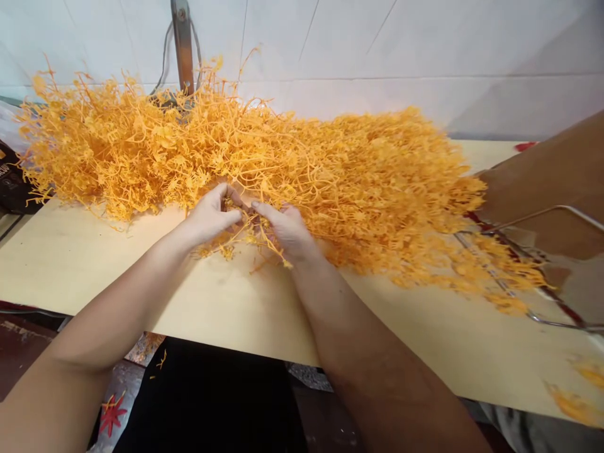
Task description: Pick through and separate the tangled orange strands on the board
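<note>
Both of my hands meet over the table, at the front edge of a big heap of orange-yellow artificial plant sprigs (pixel 377 176). My left hand (pixel 214 214) curls with thumb and forefinger pinched on a thin branching sprig (pixel 257 238). From the other side my right hand (pixel 287 229) closes on the same sprig, thumb pointing left toward the left fingertips. Loose branch ends hang below and between the hands. The exact spot where the fingertips grip is partly hidden by the fingers.
The heap stretches along the light wooden table (pixel 226 308) by the white wall. An upright metal bracket (pixel 183 47) with a cable rises behind it. At right are a brown cardboard box (pixel 547 189) and bent metal rods (pixel 552 322). A red star-shaped piece (pixel 112 414) lies low left.
</note>
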Motion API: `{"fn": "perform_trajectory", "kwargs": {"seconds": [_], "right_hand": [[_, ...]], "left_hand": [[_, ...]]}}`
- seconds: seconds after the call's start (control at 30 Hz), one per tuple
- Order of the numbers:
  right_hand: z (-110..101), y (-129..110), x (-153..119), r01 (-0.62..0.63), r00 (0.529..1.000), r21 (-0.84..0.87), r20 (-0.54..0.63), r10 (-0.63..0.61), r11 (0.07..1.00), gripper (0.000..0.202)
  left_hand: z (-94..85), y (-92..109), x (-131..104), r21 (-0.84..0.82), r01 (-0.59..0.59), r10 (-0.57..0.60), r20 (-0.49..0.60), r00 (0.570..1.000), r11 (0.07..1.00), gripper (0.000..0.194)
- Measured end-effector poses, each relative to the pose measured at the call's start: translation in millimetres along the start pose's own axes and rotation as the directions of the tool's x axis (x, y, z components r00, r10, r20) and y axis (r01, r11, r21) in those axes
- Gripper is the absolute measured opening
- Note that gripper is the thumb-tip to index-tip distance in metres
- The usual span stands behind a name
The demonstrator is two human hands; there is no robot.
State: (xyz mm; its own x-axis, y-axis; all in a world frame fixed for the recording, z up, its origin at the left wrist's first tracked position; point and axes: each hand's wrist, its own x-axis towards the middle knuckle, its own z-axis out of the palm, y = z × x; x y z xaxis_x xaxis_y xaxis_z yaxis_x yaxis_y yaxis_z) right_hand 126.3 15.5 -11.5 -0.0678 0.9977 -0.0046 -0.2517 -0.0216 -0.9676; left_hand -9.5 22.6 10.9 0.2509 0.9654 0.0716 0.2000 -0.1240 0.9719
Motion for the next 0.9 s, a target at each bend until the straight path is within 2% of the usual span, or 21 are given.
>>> {"fn": "perform_trajectory", "kwargs": {"seconds": [0.1,0.3,0.43,0.63,0.77,0.9], "right_hand": [[2,-3,-1,-0.015,0.995,-0.013,-0.094,0.014,1.0,0.022],[3,-2,1,-0.013,0.993,0.033,-0.115,0.016,0.999,0.021],[1,1,0,0.068,0.997,-0.016,-0.045,-0.069,0.998,0.023],[7,2,-7,0.129,0.966,-0.159,0.244,-0.088,0.979,0.027],[11,-4,-12,0.14,0.958,-0.219,0.277,-0.076,0.966,0.026],[9,-7,-13,0.053,0.965,-0.244,0.264,0.014,0.968,0.025]], "left_hand": [[-0.4,-3,2,0.03,0.013,-0.012,-0.022,1.0,0.999,0.025],[-0.4,-3,2,0.039,0.103,-0.101,-0.057,0.993,0.994,0.027],[0.4,-3,1,0.029,0.038,-0.037,-0.037,0.999,0.999,0.03],[1.3,-1,-1,-0.044,-0.046,0.044,-0.057,0.997,0.998,0.034],[0.0,0,-1,-0.038,-0.071,0.07,-0.043,0.997,0.997,0.033],[-4.3,3,-1,-0.007,-0.105,0.105,-0.042,0.994,0.994,0.028]]}}
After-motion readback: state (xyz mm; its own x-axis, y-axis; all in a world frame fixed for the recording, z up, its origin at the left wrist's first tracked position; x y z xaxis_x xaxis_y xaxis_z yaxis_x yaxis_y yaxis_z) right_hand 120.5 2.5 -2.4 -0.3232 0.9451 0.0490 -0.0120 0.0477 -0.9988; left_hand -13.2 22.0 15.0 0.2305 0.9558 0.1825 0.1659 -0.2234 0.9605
